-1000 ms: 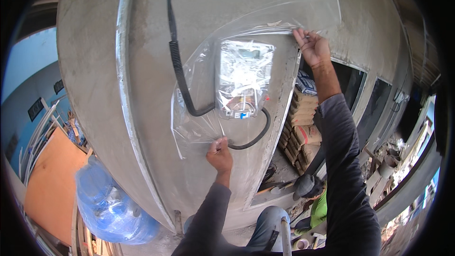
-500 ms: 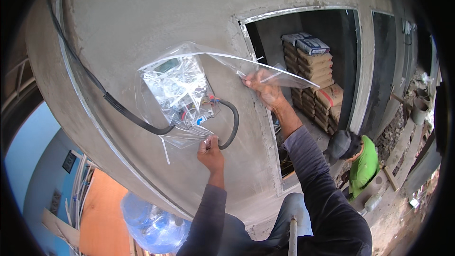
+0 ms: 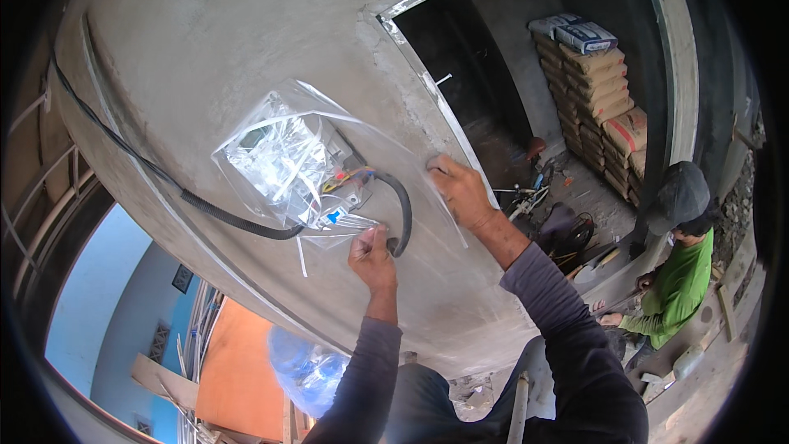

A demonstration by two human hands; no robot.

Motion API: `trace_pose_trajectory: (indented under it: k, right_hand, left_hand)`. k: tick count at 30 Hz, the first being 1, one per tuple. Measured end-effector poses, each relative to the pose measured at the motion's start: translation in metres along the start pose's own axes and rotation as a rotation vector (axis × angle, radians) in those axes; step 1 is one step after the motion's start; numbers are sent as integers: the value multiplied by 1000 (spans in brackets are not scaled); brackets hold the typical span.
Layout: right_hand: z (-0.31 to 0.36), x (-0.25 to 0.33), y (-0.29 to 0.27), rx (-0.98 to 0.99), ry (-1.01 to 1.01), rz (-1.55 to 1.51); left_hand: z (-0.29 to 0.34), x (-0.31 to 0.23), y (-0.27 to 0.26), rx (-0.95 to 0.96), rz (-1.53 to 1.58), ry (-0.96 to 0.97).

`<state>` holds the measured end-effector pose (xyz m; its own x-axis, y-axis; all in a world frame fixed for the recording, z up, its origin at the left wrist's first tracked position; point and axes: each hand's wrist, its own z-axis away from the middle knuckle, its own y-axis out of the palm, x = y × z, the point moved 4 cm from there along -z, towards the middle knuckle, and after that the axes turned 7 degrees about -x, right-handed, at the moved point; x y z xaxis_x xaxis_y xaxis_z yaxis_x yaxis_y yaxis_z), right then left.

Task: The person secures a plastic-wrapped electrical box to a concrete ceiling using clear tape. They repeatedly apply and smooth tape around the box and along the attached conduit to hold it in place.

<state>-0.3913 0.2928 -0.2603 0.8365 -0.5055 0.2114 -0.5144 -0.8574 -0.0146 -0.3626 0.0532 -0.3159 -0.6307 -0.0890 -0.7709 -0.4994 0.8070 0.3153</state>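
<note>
One clear plastic sheet (image 3: 283,156), draped over the grey box (image 3: 335,146) on the wall (image 3: 189,49) at left, is pinched at its gathered lower end by the left hand (image 3: 374,261) and at its right edge by the right hand (image 3: 464,194), seemingly for tautness.

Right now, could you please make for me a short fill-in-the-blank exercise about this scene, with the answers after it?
1. Clear plastic covers the box and, near the box's lower end, is pinched by the person's ____.
2. Higher or lower: the right hand is ____ in the picture than the other.
3. The co-worker at the right wears a ____ shirt.
4. The large board at the lower left is ____.

Missing words: left hand; higher; green; orange.
</note>
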Motion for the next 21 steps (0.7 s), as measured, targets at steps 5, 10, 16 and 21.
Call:
trace_pose_trajectory:
  k: [5,10,16,21]
  right_hand:
    - [28,30,41,73,-7,242]
    - [45,33,71,122,131,85]
    - [57,23,93,140,302,-128]
    - [66,24,101,12,431,-311]
  left_hand:
    - [-5,-6,5,25,-45,13]
    - [-10,-8,3,24,-105,33]
    - [-12,-6,5,28,-87,31]
    - [-10,-8,9,40,-34,-51]
